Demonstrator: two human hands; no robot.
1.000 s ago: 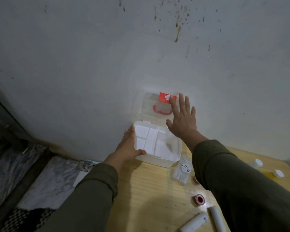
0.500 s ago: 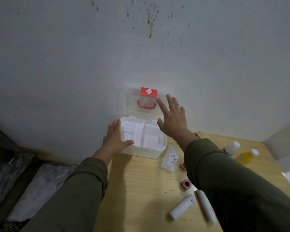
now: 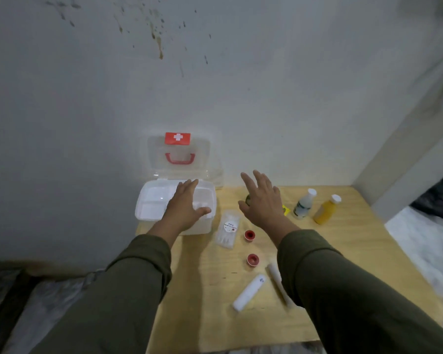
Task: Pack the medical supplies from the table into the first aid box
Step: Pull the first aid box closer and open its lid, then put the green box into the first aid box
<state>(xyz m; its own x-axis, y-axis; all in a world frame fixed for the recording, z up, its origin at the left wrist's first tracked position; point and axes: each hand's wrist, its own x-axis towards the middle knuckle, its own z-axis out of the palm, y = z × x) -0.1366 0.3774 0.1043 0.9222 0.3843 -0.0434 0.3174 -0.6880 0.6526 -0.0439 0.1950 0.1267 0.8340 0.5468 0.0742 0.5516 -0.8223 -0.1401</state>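
The white first aid box (image 3: 151, 203) stands open at the table's back left, its clear lid (image 3: 154, 154) with red cross label and red handle leaning on the wall. My left hand (image 3: 184, 208) hovers flat over the box's inner tray, fingers spread, holding nothing. My right hand (image 3: 262, 200) is open above the table right of the box, over a dark item it mostly hides. On the table lie a clear packet of swabs (image 3: 228, 228), two red tape rolls (image 3: 249, 235) (image 3: 253, 259), two white bandage rolls (image 3: 250, 292) (image 3: 275, 274), a white bottle (image 3: 303, 204) and a yellow bottle (image 3: 326, 209).
The wooden table (image 3: 210, 315) butts against a stained grey wall (image 3: 215, 85). A wall corner (image 3: 394, 175) stands at the right, with a dark bag (image 3: 437, 198) on the floor beyond it. Marble floor (image 3: 49, 302) lies to the left.
My left hand moved from the box's left side to over its tray. My right hand left the lid and came down right of the box. The view shifted, showing more table.
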